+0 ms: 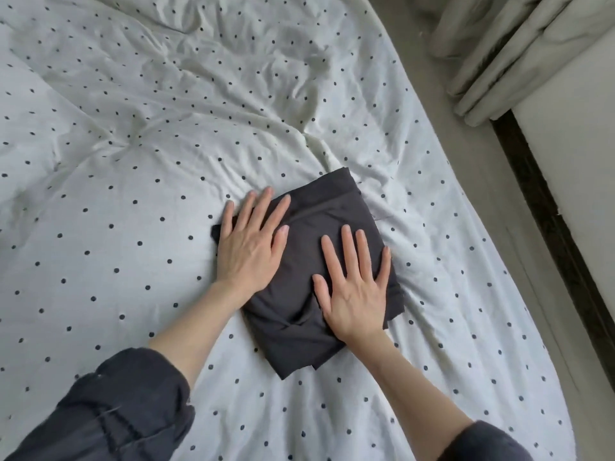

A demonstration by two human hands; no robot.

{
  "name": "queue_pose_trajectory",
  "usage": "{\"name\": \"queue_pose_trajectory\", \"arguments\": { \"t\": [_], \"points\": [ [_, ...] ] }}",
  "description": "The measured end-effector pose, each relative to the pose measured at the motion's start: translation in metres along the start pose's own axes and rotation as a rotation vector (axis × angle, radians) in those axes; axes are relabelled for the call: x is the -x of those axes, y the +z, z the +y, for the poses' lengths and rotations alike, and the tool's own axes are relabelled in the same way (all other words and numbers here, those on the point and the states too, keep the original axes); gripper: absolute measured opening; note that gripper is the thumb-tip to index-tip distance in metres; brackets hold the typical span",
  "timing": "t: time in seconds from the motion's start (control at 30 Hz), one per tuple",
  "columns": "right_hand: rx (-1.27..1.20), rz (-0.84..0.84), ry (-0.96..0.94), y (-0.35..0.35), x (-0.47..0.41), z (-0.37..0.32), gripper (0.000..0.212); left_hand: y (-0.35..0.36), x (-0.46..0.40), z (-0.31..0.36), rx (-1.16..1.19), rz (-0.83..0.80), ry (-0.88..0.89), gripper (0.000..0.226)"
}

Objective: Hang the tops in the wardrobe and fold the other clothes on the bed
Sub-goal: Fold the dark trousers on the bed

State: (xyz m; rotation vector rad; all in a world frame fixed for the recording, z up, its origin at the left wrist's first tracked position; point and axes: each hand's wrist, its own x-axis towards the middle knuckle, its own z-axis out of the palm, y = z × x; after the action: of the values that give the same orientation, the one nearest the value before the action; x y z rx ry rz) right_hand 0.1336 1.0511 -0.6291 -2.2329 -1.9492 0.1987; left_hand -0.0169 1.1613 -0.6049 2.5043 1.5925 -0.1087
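Note:
A dark grey garment point(316, 207), folded into a compact rectangle, lies on the bed point(133, 144) near its right edge. My left hand point(251, 242) lies flat on the garment's left side, fingers straight and spread, partly overhanging onto the cover. Flat on the garment's right half rests my right hand point(354, 289), fingers straight and pointing away from me. Both hands press the fabric down. The parts of the garment under my palms are hidden.
The bed wears a rumpled white cover with small dark dots. Right of the bed runs a grey floor strip point(489, 154). Pale curtains point(506, 54) hang at the top right, above a dark baseboard point(545, 207) and white wall.

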Motion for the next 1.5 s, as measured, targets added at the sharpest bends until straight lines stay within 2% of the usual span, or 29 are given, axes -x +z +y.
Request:
{"name": "queue_pose_trajectory", "arguments": {
  "t": [0.17,0.37,0.5,0.57,0.63,0.67,0.73,0.77,0.83,0.87,0.93,1.03,1.17,1.4,1.5],
  "points": [
    [0.006,-0.012,-0.007,0.018,-0.001,0.004,0.057,0.022,-0.002,-0.001,-0.083,0.035,0.022,0.052],
    [-0.013,-0.145,0.029,-0.005,-0.006,-0.002,0.056,0.010,-0.005,0.001,-0.123,-0.088,-0.002,0.059],
    [-0.307,-0.176,0.029,-0.043,-0.002,0.000,0.048,-0.015,0.018,0.008,-0.018,-0.109,0.011,0.067],
    [-0.495,-0.111,0.041,-0.069,-0.008,0.013,0.039,-0.024,0.044,0.005,0.078,-0.061,0.054,0.064],
    [-0.624,-0.075,0.191,-0.095,-0.023,0.030,0.042,-0.030,0.072,0.002,0.254,0.040,0.035,0.049],
    [-0.699,-0.142,0.322,-0.102,-0.034,0.040,0.047,-0.029,0.080,0.001,0.384,0.109,-0.034,0.039],
    [-0.893,-0.431,0.564,-0.112,-0.059,0.057,0.054,-0.030,0.088,-0.003,0.704,0.207,-0.327,0.024],
    [-0.985,-0.587,0.621,-0.111,-0.069,0.065,0.052,-0.032,0.088,-0.006,0.879,0.215,-0.518,0.019],
    [-1.079,-0.809,0.634,-0.103,-0.083,0.079,0.047,-0.037,0.087,-0.013,1.250,0.070,-0.850,0.016],
    [-1.101,-0.881,0.629,-0.099,-0.087,0.084,0.049,-0.037,0.085,-0.016,1.408,-0.062,-0.929,0.019],
    [-1.118,-0.986,0.636,-0.088,-0.094,0.091,0.059,-0.038,0.083,-0.024,1.582,-0.295,-0.934,0.022],
    [-1.143,-1.075,0.688,-0.075,-0.103,0.101,0.061,-0.041,0.076,-0.028,1.729,-0.419,-0.976,0.024],
    [-1.147,-1.104,0.711,-0.069,-0.104,0.102,0.053,-0.042,0.070,-0.026,1.717,-0.422,-0.997,0.019],
    [-1.164,-1.058,0.793,-0.089,-0.079,0.086,0.058,-0.055,0.083,-0.037,1.579,-0.403,-0.893,0.016],
    [-1.235,-1.091,0.811,-0.089,-0.046,0.068,0.048,-0.063,0.099,-0.055,1.485,-0.415,-0.870,0.017]
  ]
}}
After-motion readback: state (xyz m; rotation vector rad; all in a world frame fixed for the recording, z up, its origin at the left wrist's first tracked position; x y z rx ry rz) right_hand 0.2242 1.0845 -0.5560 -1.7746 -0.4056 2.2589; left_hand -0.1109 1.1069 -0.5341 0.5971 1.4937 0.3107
